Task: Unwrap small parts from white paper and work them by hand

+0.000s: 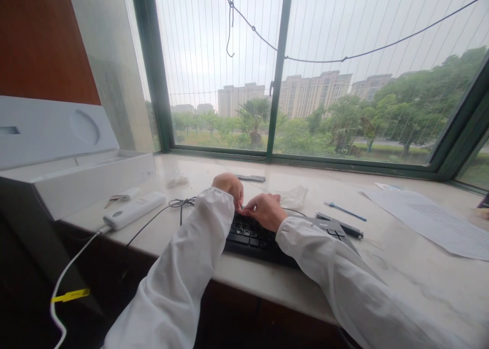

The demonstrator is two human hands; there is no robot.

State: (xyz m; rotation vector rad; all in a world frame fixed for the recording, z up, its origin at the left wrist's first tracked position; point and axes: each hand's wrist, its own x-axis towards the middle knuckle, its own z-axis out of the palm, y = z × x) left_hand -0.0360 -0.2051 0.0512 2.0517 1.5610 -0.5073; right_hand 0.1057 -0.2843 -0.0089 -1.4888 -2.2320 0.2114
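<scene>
A black keyboard [252, 239] lies on the pale stone window ledge [401, 267] in front of me. Both my hands rest over its far edge, in white sleeves. My left hand [230, 186] is curled, fingertips down at the keys. My right hand [265, 211] is also curled, its fingers pinched together close to the left hand's fingertips. Whether anything small sits between the fingers is too hidden to tell.
An open white box [91, 178] stands at the left, with a white power bank [133, 210] and its cable beside it. A blue pen [346, 211], a dark pen [344, 227], crumpled plastic [292, 196] and paper sheets [431, 219] lie on the right. A window runs behind.
</scene>
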